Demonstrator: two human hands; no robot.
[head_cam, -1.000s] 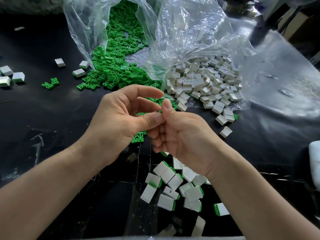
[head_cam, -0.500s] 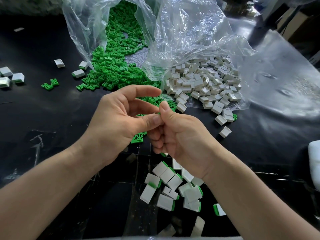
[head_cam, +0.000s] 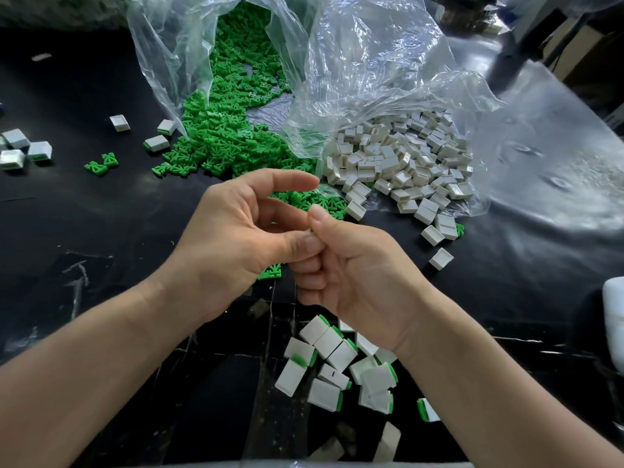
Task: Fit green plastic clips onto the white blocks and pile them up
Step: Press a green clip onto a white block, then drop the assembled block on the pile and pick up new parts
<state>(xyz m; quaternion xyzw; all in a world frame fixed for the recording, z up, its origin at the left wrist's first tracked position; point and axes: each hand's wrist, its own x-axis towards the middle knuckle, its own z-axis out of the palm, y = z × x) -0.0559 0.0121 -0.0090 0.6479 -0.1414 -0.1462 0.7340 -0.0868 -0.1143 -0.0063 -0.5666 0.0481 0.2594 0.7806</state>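
My left hand (head_cam: 236, 238) and my right hand (head_cam: 354, 265) meet above the middle of the black table (head_cam: 84, 231). The right hand's fingers are curled into the palm, and the left thumb presses against them. Whatever lies between the hands is hidden. Behind them a heap of green clips (head_cam: 229, 140) spills from a clear bag. To the right of that heap, white blocks (head_cam: 405, 167) spill from a second bag. Under my right wrist lies a pile of white blocks with green clips fitted (head_cam: 337, 366). One green clip (head_cam: 270, 272) shows under the left hand.
The crumpled clear bags (head_cam: 371, 62) rise at the back. Several stray blocks (head_cam: 20, 150) and two green clips (head_cam: 101, 163) lie at the far left. A single white block (head_cam: 440, 259) sits right of my hands. A white object (head_cam: 613, 309) stands at the right edge.
Both hands stay joined and have shifted slightly. The left index finger has stretched out a little further.
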